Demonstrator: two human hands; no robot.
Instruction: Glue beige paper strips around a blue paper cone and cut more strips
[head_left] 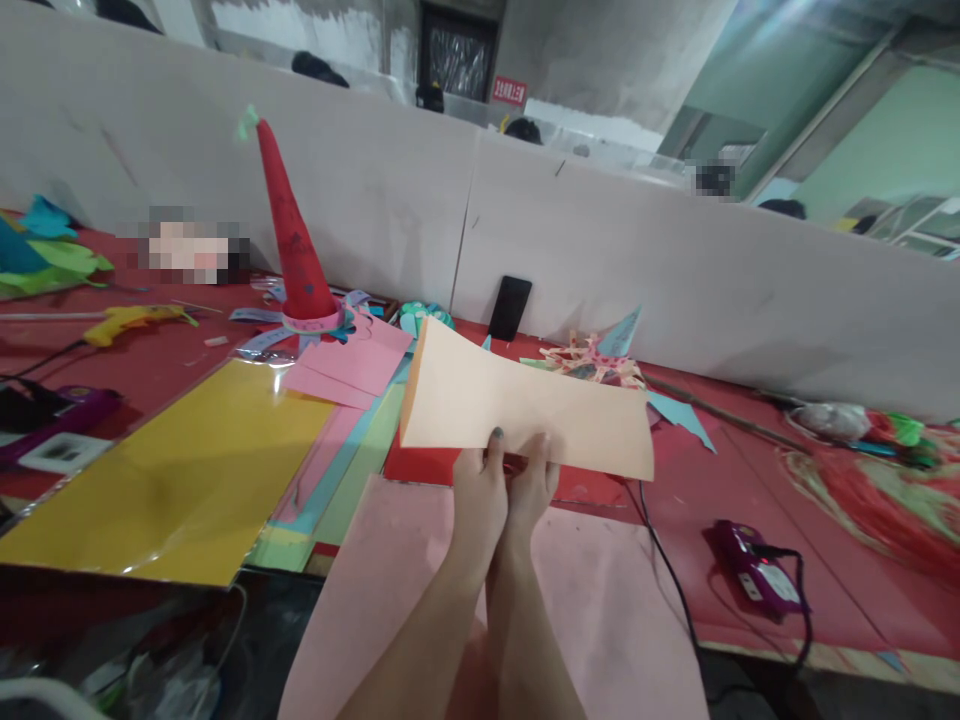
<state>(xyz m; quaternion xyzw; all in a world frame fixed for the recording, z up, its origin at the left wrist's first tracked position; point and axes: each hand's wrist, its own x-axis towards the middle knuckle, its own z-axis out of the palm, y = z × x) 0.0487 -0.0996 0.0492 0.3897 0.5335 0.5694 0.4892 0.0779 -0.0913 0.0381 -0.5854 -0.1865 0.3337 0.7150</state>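
Head-worn view, looking forward and down

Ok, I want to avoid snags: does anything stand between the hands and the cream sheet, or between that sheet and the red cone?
Nothing visible separates the left hand or right hand from the cream sheet; both hold it. Toward the red cone, pink papers lie between.

Both bare forearms reach forward from the lower edge of the view and converge, the wrists pressed close together. The left hand (480, 495) and right hand (531, 490) sit side by side, each closed in a pinch with the thumb uppermost. The left thumb (495, 450) shows a dark nail; most other fingers are hidden beneath.
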